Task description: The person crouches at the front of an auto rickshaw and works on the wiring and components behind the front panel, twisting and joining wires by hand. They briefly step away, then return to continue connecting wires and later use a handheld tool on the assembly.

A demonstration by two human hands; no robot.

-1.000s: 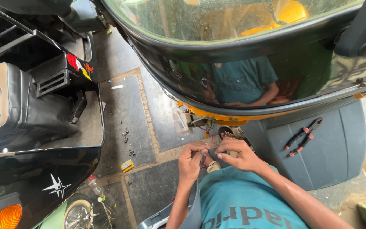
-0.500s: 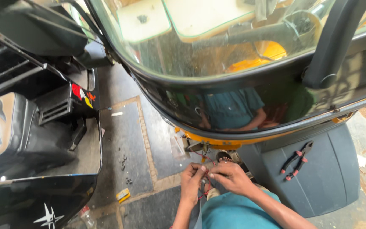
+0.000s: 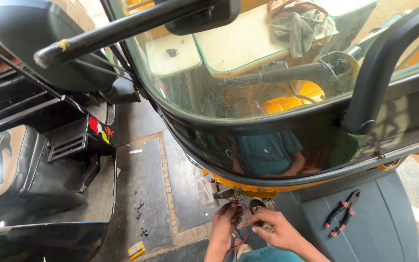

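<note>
Both my hands work at the front of a three-wheeled vehicle, just under its yellow lower edge (image 3: pixel 248 187). My left hand (image 3: pixel 225 219) pinches thin red wires (image 3: pixel 243 217) near a small connector. Close beside it, my right hand (image 3: pixel 272 228) has its fingers closed on the same wires. A clear indicator lamp (image 3: pixel 206 193) hangs just left of my hands. The curved windshield (image 3: pixel 248 82) rises above them and reflects a person in a teal shirt.
Red-handled pliers (image 3: pixel 341 213) lie on the grey front mudguard (image 3: pixel 384 228) to the right. A black vehicle with a padded seat (image 3: pixel 6 165) stands at left. Small screws (image 3: pixel 139 208) and a yellow block (image 3: pixel 136 250) lie on the paved floor.
The view has tilted upward, so my hands now sit lower in the frame. They stay together on the wires under the vehicle's front.
</note>
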